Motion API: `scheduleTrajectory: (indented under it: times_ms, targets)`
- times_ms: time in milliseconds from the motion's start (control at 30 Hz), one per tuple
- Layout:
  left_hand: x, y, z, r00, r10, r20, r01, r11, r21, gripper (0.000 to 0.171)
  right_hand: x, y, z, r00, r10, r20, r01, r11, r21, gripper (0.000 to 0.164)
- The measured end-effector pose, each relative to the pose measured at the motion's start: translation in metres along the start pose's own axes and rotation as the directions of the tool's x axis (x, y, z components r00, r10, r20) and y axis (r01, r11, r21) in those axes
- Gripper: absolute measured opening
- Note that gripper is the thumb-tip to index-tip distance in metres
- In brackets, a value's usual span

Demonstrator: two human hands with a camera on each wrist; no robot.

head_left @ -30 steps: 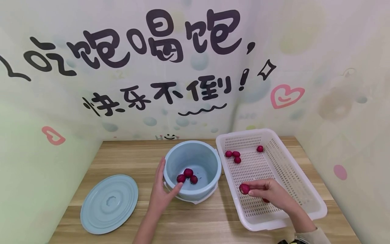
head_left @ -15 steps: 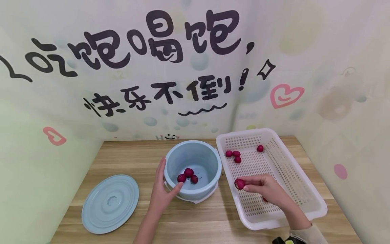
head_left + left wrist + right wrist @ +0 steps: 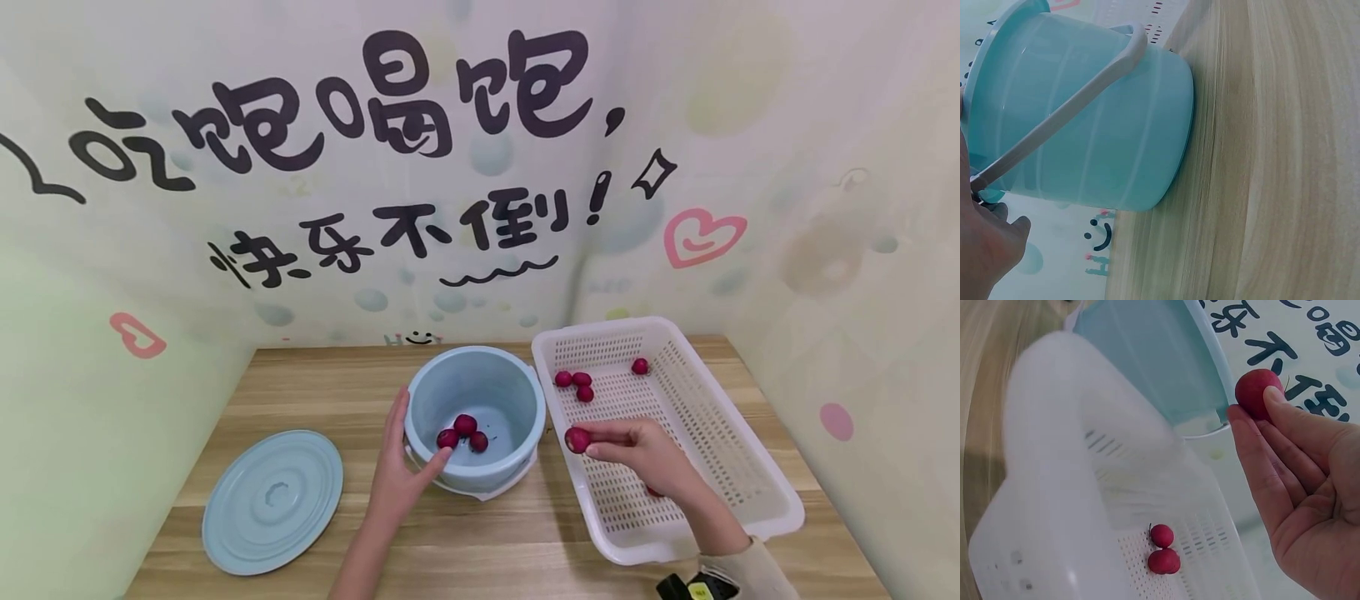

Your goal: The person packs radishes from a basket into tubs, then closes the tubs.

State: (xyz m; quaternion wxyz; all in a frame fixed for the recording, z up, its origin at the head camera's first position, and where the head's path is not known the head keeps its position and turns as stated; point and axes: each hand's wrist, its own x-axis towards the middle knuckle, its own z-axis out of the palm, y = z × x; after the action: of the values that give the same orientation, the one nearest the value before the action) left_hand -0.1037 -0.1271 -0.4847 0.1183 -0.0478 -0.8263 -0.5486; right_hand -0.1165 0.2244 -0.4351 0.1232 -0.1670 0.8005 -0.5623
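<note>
Right of the blue bucket, a radish is pinched over the white basket's near edge.
On pale wood-grain table, the left hand steadies the bucket, fingers spread along its left side and thumb over the rim; the right hand is almost closed, thumb against fingertips on that one radish. Three radishes lie inside the bucket. To its right, the basket holds a trio, a lone one farther over, and something red mostly hidden under the right hand. Left of the bucket, its blue lid lies flat. Behind it rises a pale wall with bold black lettering and, off to the right, a pink heart.
</note>
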Motion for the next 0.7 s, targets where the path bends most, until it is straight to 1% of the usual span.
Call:
scheduleTrajectory:
  times_ms: [167, 367, 600, 700]
  targets:
    - [0.000, 0.000, 0.000, 1.000, -0.004, -0.001, 0.004, 1.000, -0.002, 0.098, 0.006, -0.004, 0.007, 1.000, -0.009, -0.021, 0.010, 1.000, 0.027, 0.038]
    - [0.000, 0.001, 0.000, 1.000, -0.016, 0.004, 0.016, 1.000, -0.002, 0.098, 0.013, -0.013, 0.016, 0.998, 0.001, -0.056, 0.003, 0.997, 0.071, 0.039]
    - [-0.001, 0.004, -0.001, 1.000, -0.028, 0.005, 0.028, 1.000, -0.005, 0.098, 0.024, -0.020, 0.026, 0.996, -0.053, -0.066, 0.057, 0.996, 0.068, 0.037]
    - [-0.001, 0.004, 0.000, 1.000, -0.025, 0.004, 0.025, 1.000, -0.003, 0.098, 0.027, -0.023, 0.030, 0.997, -0.049, -0.067, 0.054, 0.995, 0.080, 0.036]
